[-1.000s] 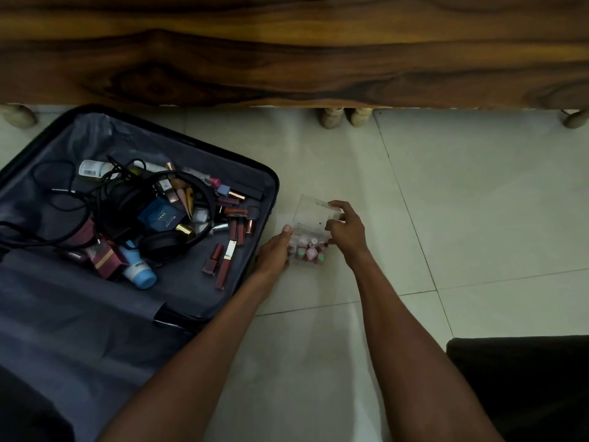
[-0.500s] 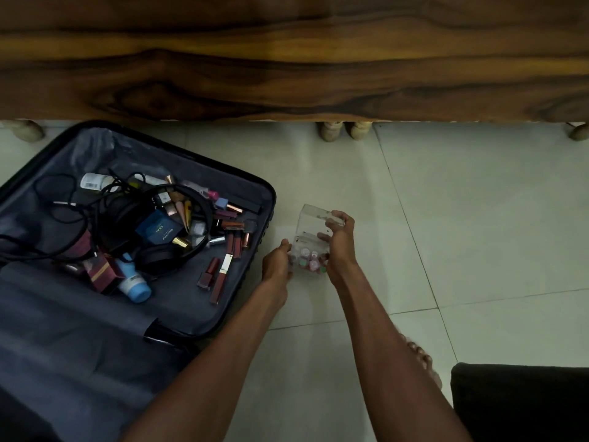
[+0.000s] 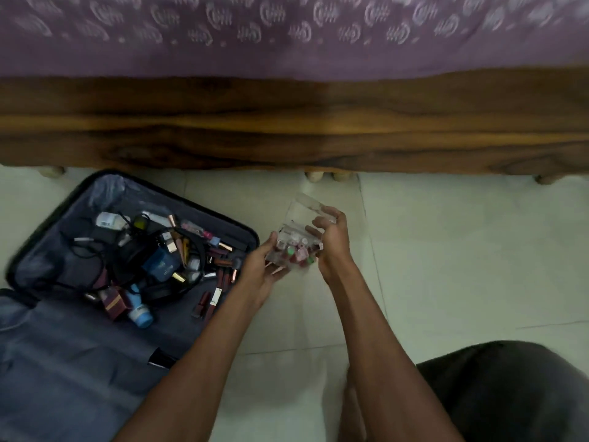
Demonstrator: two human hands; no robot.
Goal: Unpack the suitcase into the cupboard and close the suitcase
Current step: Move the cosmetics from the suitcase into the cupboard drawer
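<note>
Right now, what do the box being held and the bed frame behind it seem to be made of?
Small box: seemingly clear hard plastic, glossy; the little bottles inside show through its walls. Bed frame: apparently polished wood or wood veneer, with dark streaked grain and a slight sheen.

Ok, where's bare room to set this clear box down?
Bare pale floor tiles lie right of the right hand, up to the wooden bed frame. The open black suitcase's upper half is crowded with cosmetics; its grey lower lining is free.
</note>
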